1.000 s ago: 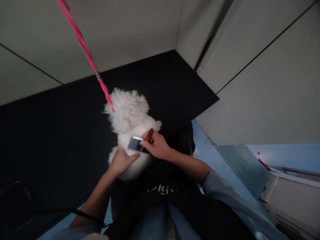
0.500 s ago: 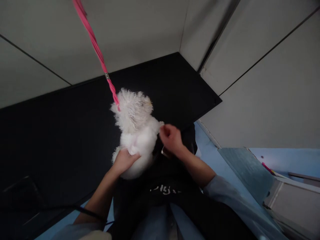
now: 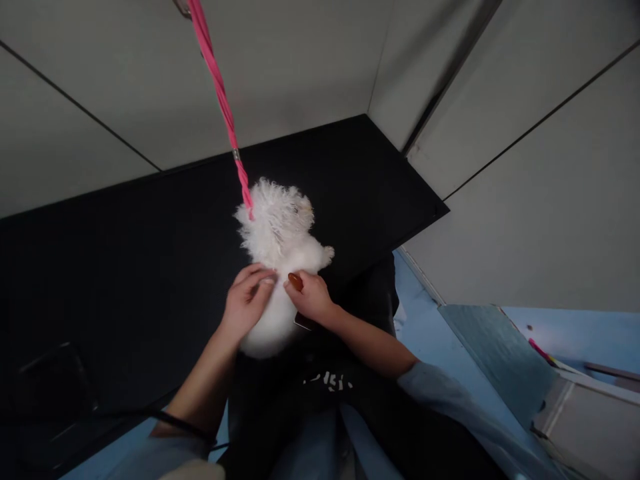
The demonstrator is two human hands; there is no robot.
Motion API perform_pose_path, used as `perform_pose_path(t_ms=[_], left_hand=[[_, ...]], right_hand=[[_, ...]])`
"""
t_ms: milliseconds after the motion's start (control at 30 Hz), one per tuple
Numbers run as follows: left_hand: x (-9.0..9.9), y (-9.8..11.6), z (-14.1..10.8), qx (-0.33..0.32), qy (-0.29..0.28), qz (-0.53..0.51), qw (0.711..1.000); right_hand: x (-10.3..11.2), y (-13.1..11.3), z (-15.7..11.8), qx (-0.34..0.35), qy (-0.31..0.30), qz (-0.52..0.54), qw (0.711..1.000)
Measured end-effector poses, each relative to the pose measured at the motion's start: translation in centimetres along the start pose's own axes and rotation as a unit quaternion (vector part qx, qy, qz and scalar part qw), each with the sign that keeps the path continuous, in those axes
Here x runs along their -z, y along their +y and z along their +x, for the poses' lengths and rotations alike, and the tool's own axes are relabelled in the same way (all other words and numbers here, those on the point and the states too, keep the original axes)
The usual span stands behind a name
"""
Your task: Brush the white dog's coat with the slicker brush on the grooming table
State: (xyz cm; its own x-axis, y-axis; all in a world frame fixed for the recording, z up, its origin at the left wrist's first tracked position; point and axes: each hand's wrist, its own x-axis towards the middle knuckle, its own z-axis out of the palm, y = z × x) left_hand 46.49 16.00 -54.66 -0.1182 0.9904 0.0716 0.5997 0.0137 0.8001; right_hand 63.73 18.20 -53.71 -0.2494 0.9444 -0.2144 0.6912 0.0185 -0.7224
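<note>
A small white fluffy dog is on the black table, its curly head away from me and turned to the right. A twisted pink cord runs down to its neck. My left hand rests on the left side of its back, thumb and fingers drawn together at the fur. On the right side of the back, my right hand is closed round a tool with a brown handle end; a dark flat part shows beneath that hand.
Grey wall panels stand behind the table and to its right. A dark rectangular object lies at the lower left, with a black cable near my left forearm. At the lower right is a grey box-like unit.
My left hand has moved up along the dog's back. My right hand has come left from beside the front leg onto the back, with the tool. The whole view has shifted slightly.
</note>
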Motion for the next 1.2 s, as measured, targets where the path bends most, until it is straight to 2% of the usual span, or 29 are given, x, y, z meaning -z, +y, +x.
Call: perform_pose_path(t_ms=[100, 233, 433, 567, 700, 800, 867, 967, 1033, 1200], left_hand=[[-0.4, 0.5, 1.6, 0.001, -0.044, -0.017, 0.999], [-0.9, 0.7, 2.0, -0.002, -0.042, -0.031, 0.999], [-1.9, 0.4, 1.0, 0.092, 0.053, -0.079, 0.991], [-1.8, 0.5, 1.1, 0.103, 0.009, -0.105, 0.989], [-1.4, 0.7, 1.2, 0.101, -0.021, -0.126, 0.987], [-1.9, 0.9, 1.0, 0.112, 0.02, -0.127, 0.985], [-2.4, 1.1, 0.8, 0.146, 0.048, -0.144, 0.978], [-2.8, 1.2, 0.6, 0.199, 0.057, -0.183, 0.961], [-2.7, 1.0, 0.7, 0.187, 0.059, -0.181, 0.964], [-2.4, 0.4, 1.2, 0.073, 0.036, -0.083, 0.993]], right_hand=[[0.0, -0.1, 0.1, 0.006, 0.007, 0.001, 1.0], [-0.2, -0.2, 0.2, 0.009, 0.008, -0.008, 1.0], [-0.5, 0.1, -0.2, -0.019, -0.007, -0.023, 1.0], [0.3, -0.7, 0.0, -0.014, 0.004, -0.026, 1.0], [1.1, -1.7, 0.8, 0.019, -0.029, -0.061, 0.998], [0.9, -1.6, 1.0, 0.015, -0.028, -0.067, 0.997], [0.6, -1.2, 0.9, 0.004, -0.015, -0.057, 0.998], [0.3, -0.7, 0.5, -0.004, -0.002, -0.035, 0.999], [0.3, -0.6, 0.4, -0.005, 0.003, -0.025, 1.0], [0.3, -0.7, 0.6, 0.021, -0.002, -0.016, 1.0]])
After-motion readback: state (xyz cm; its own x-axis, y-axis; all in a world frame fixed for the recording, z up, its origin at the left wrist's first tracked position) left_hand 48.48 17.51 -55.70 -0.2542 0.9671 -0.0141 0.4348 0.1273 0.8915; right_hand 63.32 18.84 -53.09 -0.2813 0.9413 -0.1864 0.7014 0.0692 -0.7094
